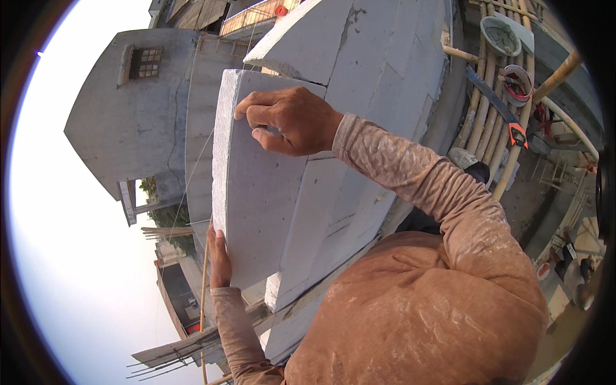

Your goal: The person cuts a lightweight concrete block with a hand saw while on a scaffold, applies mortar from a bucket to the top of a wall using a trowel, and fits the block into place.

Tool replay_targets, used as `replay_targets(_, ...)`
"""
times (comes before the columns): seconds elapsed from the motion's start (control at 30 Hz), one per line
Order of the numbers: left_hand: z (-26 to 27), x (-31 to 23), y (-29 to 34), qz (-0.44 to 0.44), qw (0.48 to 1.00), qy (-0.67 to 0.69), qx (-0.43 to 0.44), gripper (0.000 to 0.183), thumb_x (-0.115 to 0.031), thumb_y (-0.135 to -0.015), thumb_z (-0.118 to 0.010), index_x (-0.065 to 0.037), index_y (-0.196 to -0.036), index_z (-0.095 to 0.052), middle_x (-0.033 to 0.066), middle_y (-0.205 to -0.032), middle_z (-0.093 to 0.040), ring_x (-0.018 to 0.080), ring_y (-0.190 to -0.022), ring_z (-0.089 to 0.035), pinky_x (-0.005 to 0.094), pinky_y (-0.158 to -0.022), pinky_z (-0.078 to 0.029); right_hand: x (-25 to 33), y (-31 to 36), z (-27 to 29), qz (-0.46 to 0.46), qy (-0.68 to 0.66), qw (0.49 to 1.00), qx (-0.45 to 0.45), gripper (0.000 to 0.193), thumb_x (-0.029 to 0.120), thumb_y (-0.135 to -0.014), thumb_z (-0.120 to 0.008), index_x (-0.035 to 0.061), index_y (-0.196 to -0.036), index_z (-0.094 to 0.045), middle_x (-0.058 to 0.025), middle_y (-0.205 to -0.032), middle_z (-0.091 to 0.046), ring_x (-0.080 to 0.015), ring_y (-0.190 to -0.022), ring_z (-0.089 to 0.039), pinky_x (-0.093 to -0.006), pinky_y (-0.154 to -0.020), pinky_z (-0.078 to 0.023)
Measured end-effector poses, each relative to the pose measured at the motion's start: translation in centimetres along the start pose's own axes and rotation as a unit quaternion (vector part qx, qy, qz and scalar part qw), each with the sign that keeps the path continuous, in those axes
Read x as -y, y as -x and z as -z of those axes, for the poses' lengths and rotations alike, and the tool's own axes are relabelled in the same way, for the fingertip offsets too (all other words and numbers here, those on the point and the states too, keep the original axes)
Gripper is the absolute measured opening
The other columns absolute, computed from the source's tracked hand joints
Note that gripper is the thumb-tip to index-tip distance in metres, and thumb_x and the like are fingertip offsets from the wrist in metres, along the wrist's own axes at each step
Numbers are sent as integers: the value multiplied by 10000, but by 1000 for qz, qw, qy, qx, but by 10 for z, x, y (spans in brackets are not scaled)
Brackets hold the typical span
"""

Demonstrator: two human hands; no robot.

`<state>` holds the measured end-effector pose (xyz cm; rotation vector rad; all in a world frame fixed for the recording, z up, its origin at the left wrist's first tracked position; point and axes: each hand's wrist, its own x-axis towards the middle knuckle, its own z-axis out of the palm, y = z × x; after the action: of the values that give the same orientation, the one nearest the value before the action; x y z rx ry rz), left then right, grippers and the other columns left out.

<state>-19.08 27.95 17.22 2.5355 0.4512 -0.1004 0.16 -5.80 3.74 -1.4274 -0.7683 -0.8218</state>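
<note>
A pale grey lightweight concrete block (266,173) stands in the wall's top course, its rough narrow edge facing left. My left hand (220,258) grips this edge near the block's lower end, the fingers partly hidden behind it. My right hand (289,122) is over the block's upper part, fingers curled in and fingertips at its smooth face. Whether anything small is inside those fingers is hidden. Past the block's upper end sits another block (301,38) with a slanted edge, a gap showing between them. Below and to the right runs the laid blockwork (359,115).
Bamboo poles (491,109) form a scaffold at the upper right. On it are a grey mortar basin (500,36), a red-and-white bucket (517,83) and a handsaw (494,99) with an orange handle. A thin string (200,160) runs left of the wall. A grey house (138,109) stands beyond.
</note>
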Motion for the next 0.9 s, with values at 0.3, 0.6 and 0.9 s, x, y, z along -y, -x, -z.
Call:
replay_targets(0.3,1,-2,0,-2,1000,1,10,573,-495,-1093,-365,-45,-1443,-428,94,-1362,-497,205,-1281,-444,352,-1123,-331,0,0,1,13,24,1000,-15,131,169,-886,-589,48,-886,-639,-50,-1120,-738,-217,-846,-732,-347,-736,-605)
replay_targets(0.6,5,3,0,-36,997,-69,-7,587,-486,-1096,-351,-22,-1444,-441,110,-1362,-500,220,-1286,-449,356,-1124,-327,-12,6,16,-19,102,995,-11,123,182,-899,-571,64,-897,-607,-43,-1082,-741,-223,-780,-724,-378,-695,-586)
replay_targets(0.9,2,2,-3,-65,994,-91,11,626,-499,-1094,-330,-7,-1476,-402,152,-1406,-477,253,-1333,-431,374,-1140,-324,-42,35,82,-176,214,956,-100,115,201,-919,-627,95,-962,-626,-48,-901,-695,-207,-626,-666,-352,-609,-554)
